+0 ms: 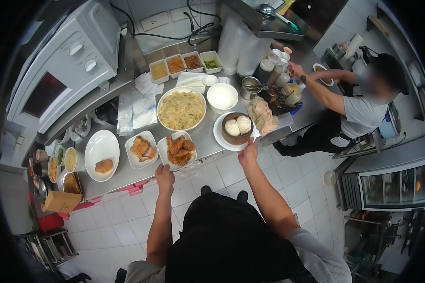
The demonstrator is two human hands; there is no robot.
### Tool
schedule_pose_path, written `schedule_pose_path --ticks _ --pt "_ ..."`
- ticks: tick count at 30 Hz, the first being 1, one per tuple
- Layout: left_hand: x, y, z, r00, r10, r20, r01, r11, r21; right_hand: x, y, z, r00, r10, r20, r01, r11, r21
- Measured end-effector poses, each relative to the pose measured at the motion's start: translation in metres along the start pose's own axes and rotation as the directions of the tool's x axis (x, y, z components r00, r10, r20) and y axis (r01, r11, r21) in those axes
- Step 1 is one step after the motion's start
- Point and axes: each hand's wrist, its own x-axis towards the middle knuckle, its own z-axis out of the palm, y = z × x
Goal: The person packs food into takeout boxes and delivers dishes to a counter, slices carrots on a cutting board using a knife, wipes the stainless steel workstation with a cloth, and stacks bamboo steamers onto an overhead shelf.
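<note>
My right hand grips the near rim of a white plate. On that plate sits a round brown steamer with white buns inside. At the counter's front edge, my left hand is closed, its fingers at the near-left corner of a square white dish of fried chicken pieces; whether it pinches the dish is hard to make out. Left of it is another square dish with browned food. Behind the dishes stands a large bowl of fried rice, beside an empty white bowl.
An oval plate and a microwave are at the left. Small tubs of toppings line the back. At the right, a crumpled cloth lies near jars, and a co-worker reaches over the counter.
</note>
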Motion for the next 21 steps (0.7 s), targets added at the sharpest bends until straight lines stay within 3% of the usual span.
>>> schedule_pose_path --ticks 4,5,6,8,9,15,18,21 --pt "0.012 0.003 -0.006 1.000 0.019 0.011 -0.019 1.000 0.022 0.035 0.009 0.010 0.998 -0.063 0.022 0.064 0.997 -0.038" --pt "0.016 -0.001 -0.011 1.000 0.030 -0.003 -0.029 0.999 0.034 0.004 -0.015 0.039 0.994 -0.013 -0.105 -0.010 0.977 -0.215" --pt "0.020 -0.003 -0.015 0.998 0.063 0.000 -0.063 0.997 0.045 0.061 0.008 0.000 0.994 0.020 0.107 -0.011 0.996 -0.084" --pt "0.031 -0.010 -0.019 0.991 0.135 0.007 -0.136 0.989 0.064 0.034 -0.020 0.011 0.985 0.112 0.133 -0.060 0.938 -0.341" --pt "0.031 -0.008 -0.020 0.991 0.133 0.000 -0.132 0.988 0.084 0.032 -0.026 0.010 0.977 0.152 0.148 -0.087 0.923 -0.375" --pt "0.038 0.011 -0.033 0.986 0.161 0.047 -0.167 0.975 0.150 0.031 -0.041 -0.007 0.941 0.217 0.259 -0.061 0.864 -0.500" --pt "0.053 0.017 -0.044 0.980 0.200 0.016 -0.198 0.955 0.219 0.013 -0.043 0.010 0.966 0.209 0.150 -0.076 0.789 -0.610" --pt "0.069 0.022 -0.053 0.974 0.225 -0.003 -0.220 0.952 0.213 0.017 -0.042 0.007 0.941 0.273 0.200 -0.117 0.818 -0.564"
